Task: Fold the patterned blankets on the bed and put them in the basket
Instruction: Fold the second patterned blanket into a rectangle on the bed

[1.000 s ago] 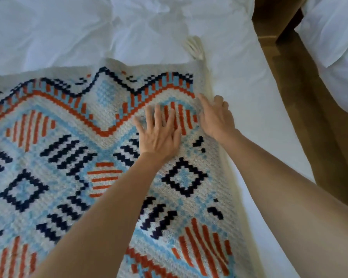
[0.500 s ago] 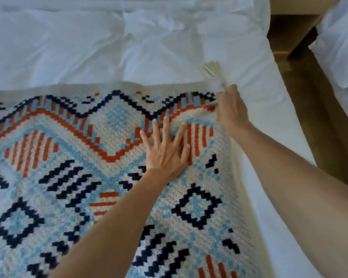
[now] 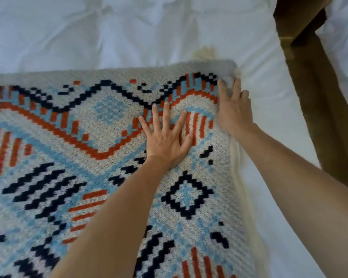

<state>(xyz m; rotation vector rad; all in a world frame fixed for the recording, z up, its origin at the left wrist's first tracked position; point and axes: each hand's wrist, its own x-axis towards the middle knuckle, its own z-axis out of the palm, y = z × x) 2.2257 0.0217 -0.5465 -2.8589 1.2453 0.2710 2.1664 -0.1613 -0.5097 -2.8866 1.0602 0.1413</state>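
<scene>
Patterned blanket [image 3: 72, 157], knitted in cream, navy, rust and pale blue, lies spread over the white bed [image 3: 88, 33], its far right corner close to the mattress edge. We see the left hand [image 3: 166, 135] pressed flat on the weave with fingers straight and splayed, holding nothing. The right hand [image 3: 232, 109] rests at that far right corner, fingers extended along the blanket's edge; whether the thumb pinches the fabric we cannot tell.
</scene>
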